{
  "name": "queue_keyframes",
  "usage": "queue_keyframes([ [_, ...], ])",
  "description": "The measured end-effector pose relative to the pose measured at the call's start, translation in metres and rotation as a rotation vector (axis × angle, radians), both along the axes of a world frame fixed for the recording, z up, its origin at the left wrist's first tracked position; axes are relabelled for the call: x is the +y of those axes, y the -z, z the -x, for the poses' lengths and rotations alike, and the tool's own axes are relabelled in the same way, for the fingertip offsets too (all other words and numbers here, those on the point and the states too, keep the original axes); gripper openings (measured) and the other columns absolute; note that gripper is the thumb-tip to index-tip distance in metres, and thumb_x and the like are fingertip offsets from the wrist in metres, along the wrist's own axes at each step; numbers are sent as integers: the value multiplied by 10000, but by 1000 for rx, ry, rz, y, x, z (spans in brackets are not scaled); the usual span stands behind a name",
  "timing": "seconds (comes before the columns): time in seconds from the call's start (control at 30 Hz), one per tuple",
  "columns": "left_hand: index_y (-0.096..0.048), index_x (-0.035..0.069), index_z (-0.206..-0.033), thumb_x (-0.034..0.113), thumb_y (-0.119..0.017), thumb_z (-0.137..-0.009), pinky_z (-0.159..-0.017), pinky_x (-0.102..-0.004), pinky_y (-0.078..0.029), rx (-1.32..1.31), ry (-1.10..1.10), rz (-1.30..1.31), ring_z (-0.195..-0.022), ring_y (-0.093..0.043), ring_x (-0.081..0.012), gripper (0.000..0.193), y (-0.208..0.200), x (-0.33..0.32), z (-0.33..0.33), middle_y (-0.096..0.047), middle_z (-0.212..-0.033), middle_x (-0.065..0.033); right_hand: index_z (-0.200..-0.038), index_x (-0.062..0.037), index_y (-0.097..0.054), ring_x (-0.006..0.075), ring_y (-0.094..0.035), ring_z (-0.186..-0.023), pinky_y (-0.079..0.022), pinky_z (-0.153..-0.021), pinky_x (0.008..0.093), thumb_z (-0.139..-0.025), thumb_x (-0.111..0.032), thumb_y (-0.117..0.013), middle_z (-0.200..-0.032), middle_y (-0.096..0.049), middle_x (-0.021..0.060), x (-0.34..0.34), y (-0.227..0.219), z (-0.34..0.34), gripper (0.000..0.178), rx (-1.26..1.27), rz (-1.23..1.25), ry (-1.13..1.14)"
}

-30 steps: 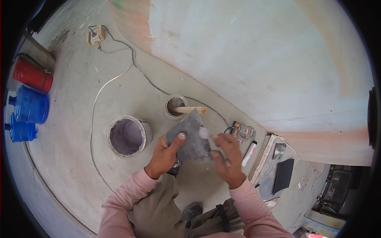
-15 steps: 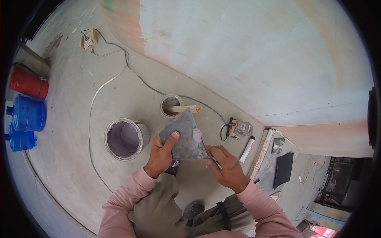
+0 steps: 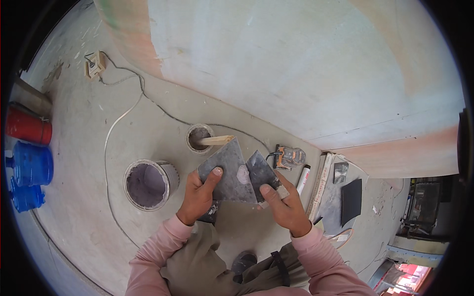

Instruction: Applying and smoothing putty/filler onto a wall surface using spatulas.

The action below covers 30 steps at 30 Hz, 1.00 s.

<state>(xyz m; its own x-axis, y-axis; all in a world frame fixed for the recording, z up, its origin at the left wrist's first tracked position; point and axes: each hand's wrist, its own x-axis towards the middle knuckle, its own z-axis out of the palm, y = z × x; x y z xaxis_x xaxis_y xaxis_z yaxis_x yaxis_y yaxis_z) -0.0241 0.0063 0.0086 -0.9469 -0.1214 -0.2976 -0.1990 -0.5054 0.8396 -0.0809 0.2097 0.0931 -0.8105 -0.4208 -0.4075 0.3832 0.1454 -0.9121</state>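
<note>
Two hands [image 3: 196, 200] [image 3: 287, 209], left clamped on a smeared grey plate [image 3: 229, 181] with pale lump [image 3: 243, 174], right on darker blade [image 3: 260, 170].

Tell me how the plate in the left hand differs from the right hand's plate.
The left plate is larger; the right plate is smaller. The left plate carries a pale lump of paste; the right plate shows no such lump. The left plate is mid-grey; the right plate is darker. Both are flat; the left hand and right hand each have a thumb on top.
</note>
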Motion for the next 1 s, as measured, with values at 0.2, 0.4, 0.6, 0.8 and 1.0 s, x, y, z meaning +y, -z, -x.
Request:
queue_keyframes([
  [0.2, -673, -51, -1056, 329, -594, -1023, -706, -258, -479, 41, -71, 125, -798, -549, -58, 389, -11, 9, 8, -669, -890, 7, -1326, 43, -541, 229, -661, -835, -533, -746, 337, -990, -160, -606, -1069, -654, 180, 5, 8, -15, 398, 405, -245, -240],
  [0.4, -624, 8, -1241, 204, -653, -972, -733, -375, -496, 226, 71, 1129, -858, -612, -254, 333, 23, -8, 4, -664, -970, -143, -1340, 26, -537, 397, -618, -1105, -476, -965, 416, -1009, -256, -567, -1198, -636, 233, 62, 36, -19, 436, 353, -491, -405],
  [0.6, -487, 44, -1435, -13, -742, -843, -966, -414, -496, 225, 28, 1474, -1121, -597, -340, 647, 56, -31, -8, -600, -1207, -214, -1342, -30, -556, 372, -565, -1205, -438, -1047, 409, -989, -240, -555, -1330, -588, 173, 228, 52, -25, 410, 142, -792, -116],
  [0.8, -527, -9, -1345, 309, -609, -1010, -994, -381, -485, -153, -62, -34, -1182, -581, -212, 469, 41, 13, 17, -587, -1303, -122, -1261, -48, -616, 374, -631, -1096, -496, -952, 422, -911, -144, -594, -1203, -656, 181, 369, 66, -108, 363, 262, -1289, 59],
  [1.0, -533, -3, -1338, 309, -587, -1022, -1007, -374, -480, -157, 61, -50, -1190, -570, -194, 448, 50, 16, 22, -580, -1305, -114, -1258, -142, -653, 353, -618, -1069, -498, -937, 444, -896, -82, -553, -1154, -662, 120, 387, 133, -184, 380, -112, -1452, 84],
])
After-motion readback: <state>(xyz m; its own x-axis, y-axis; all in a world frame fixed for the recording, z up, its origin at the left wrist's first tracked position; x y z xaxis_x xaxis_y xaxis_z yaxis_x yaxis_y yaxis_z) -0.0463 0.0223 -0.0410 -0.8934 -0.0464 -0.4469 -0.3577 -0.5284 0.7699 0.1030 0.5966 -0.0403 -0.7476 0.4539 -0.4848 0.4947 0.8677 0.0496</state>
